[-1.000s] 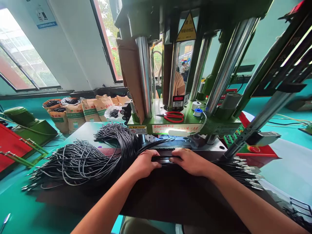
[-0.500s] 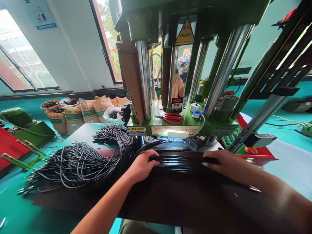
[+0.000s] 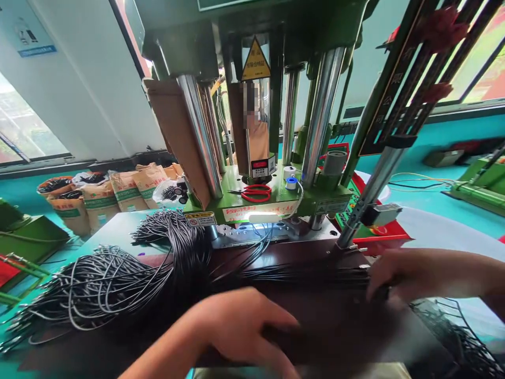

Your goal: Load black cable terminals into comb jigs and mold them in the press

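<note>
Black cables (image 3: 311, 275) lie side by side across a dark brown board (image 3: 307, 252), their left ends running up to the metal mould plate under the press (image 3: 248, 208). My left hand (image 3: 240, 323) is above the near part of the board, below the cables. Its thumb and fingers are apart and nothing shows between them. My right hand (image 3: 394, 273) is at the right ends of the cables, fingers curled downward and smeared by motion; whether it grips them cannot be made out. A large heap of black cables (image 3: 106, 284) with metal tips spreads on the left.
Red-handled cutters (image 3: 256, 193) and a blue-and-white tape roll (image 3: 291, 183) lie on the press's green plate. A metal post (image 3: 374, 192) rises at right. Another tangle of black parts (image 3: 461, 331) is at lower right. Paper sacks (image 3: 100, 197) stand behind left.
My left hand has let go of the cables and come down toward me. My right hand has moved outward to the right. The view has turned to the right.
</note>
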Available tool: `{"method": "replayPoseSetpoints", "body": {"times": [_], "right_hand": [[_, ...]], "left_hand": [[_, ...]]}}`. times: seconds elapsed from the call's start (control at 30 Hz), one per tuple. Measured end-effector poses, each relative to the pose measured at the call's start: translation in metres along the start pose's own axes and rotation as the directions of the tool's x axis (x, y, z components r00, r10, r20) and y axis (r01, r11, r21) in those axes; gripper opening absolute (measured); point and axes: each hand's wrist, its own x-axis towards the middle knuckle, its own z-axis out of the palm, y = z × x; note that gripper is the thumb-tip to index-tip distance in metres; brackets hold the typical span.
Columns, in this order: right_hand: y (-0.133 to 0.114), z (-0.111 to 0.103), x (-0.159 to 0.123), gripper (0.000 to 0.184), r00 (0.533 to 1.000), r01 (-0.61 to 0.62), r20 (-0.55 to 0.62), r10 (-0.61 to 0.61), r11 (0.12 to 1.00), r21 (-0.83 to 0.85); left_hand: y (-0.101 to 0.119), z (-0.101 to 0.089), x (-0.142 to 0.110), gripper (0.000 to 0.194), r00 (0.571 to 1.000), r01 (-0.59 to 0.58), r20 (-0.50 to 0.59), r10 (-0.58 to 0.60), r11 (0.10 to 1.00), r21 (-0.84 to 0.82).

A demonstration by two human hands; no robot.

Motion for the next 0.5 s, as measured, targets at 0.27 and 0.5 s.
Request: {"method": "replayPoseSetpoints", "body": {"times": [0.27, 0.5], "right_hand": [[-0.059, 0.016, 0.054, 0.050, 0.906, 0.241, 0.249, -0.341, 0.902, 0.357], [-0.056, 0.053, 0.088, 0.038, 0.932, 0.329, 0.041, -0.360, 0.889, 0.319]], "left_hand": [[-0.001, 0.093, 0.074, 0.037, 0.986, 0.022, -0.035, -0.165, 0.327, -0.945], [-0.027, 0.080, 0.060, 0.029, 0.945, -0.256, -0.260, -0.200, 0.045, -0.966]]}}
